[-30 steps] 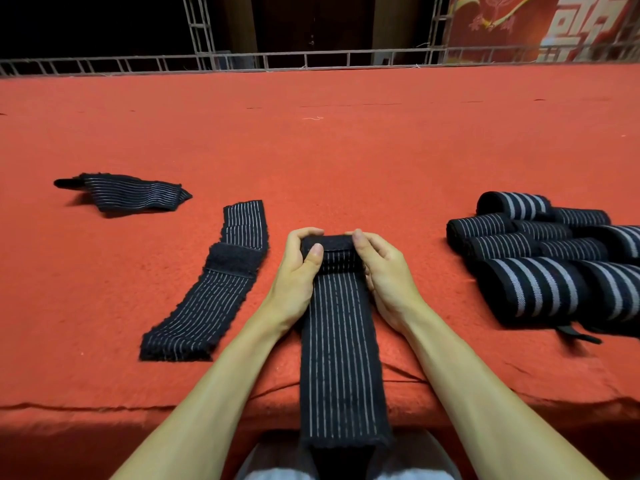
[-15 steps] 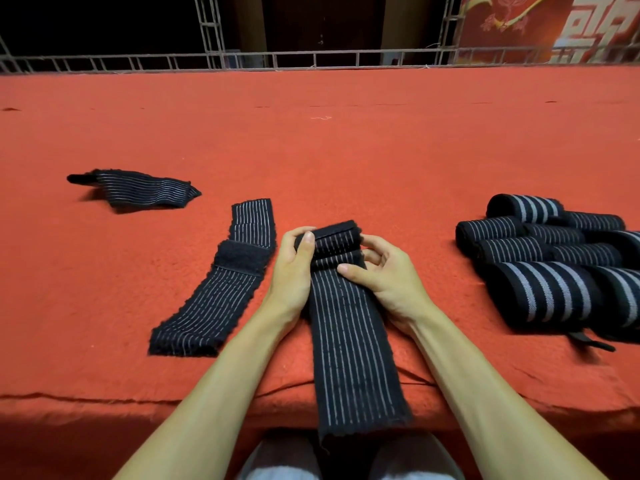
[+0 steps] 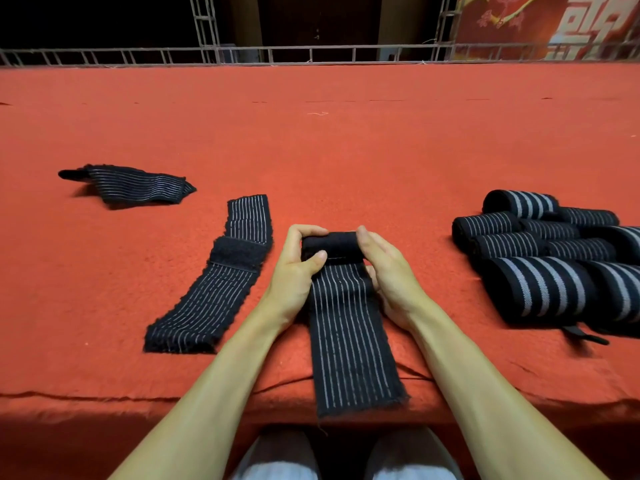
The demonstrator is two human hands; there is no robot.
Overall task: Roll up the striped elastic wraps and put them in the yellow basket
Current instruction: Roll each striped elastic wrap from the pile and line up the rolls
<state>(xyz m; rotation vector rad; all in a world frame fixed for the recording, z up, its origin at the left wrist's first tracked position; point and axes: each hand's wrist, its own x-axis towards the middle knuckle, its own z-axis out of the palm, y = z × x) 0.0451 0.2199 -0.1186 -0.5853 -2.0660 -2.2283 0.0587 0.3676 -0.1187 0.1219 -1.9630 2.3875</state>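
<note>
Centre, near: left hand (image 3: 294, 275) and right hand (image 3: 393, 271) grip rolled end of striped wrap (image 3: 346, 323), fingers (image 3: 306, 231) curled round roll from both sides, thumbs on top; unrolled tail overhangs near edge of red desk (image 3: 346, 150). Flat wrap (image 3: 214, 292) just left; crumpled wrap (image 3: 135, 183) far left; pile of rolled wraps (image 3: 540, 258) at right
</note>
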